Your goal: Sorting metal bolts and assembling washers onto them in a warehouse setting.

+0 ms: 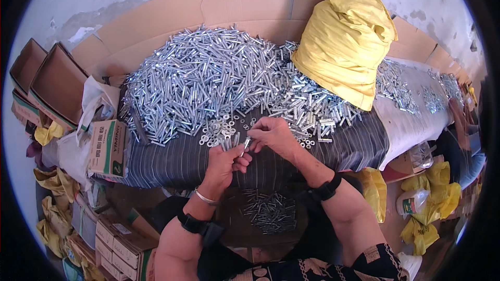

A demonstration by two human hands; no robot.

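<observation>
My left hand point(225, 163) is closed around a few silvery metal bolts point(246, 145), which stick up from its fingers at the front edge of the table. Fingertips of my right hand point(272, 136) are pinched together at the upper end of one bolt; any small part between them is too small to make out. Just behind the hands lies a small heap of flat washers point(217, 129). Farther back rises a large pile of metal sleeve bolts point(203, 73), and shorter metal pieces point(323, 106) spread out on the right.
A full yellow sack point(346, 41) stands on the striped cloth point(166, 164). Cardboard boxes point(57, 86) are stacked at the left, beside a green-and-white carton point(108, 148). Below the table edge, more bolts point(268, 212) lie in a dark container. Another person point(463, 145) sits at the far right.
</observation>
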